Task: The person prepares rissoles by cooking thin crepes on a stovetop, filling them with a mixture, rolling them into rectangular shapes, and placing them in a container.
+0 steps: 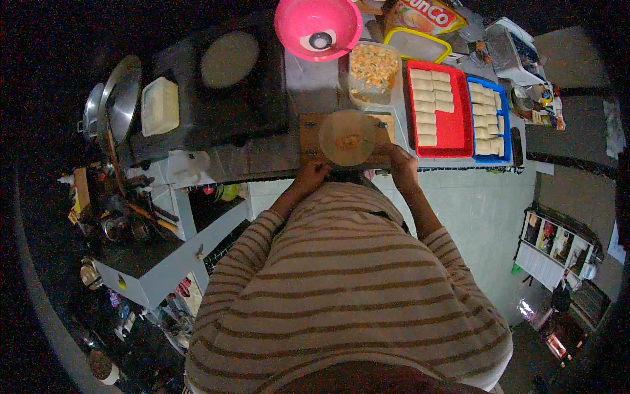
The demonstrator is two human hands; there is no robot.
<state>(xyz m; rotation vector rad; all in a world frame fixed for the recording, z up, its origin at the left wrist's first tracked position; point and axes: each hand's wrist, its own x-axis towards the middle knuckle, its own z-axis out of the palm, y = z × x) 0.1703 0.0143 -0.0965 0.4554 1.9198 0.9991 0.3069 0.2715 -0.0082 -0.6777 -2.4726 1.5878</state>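
Note:
A thin pale round wrapper [347,138] lies on a wooden board [309,143], with a small heap of orange-and-white filling [347,142] on its middle. My right hand [402,165] is at the wrapper's right edge, closed around what looks like a thin utensil handle reaching over the wrapper. At the lower left edge of the board rests my left hand [315,176]; its fingers are dark and hard to make out. Behind the board stands a clear plastic container [376,98] of chopped filling. Rolled wrappers lie in rows on a red tray [455,133] and a blue tray [502,157].
A pink bowl [295,29] holding a ladle [321,41] stands at the back. Beside it are a yellow-rimmed container lid [418,45] and a food packet [428,17]. On the dark surface at left sit another pale disc [230,59], a lidded tub [161,106] and metal pans [123,101].

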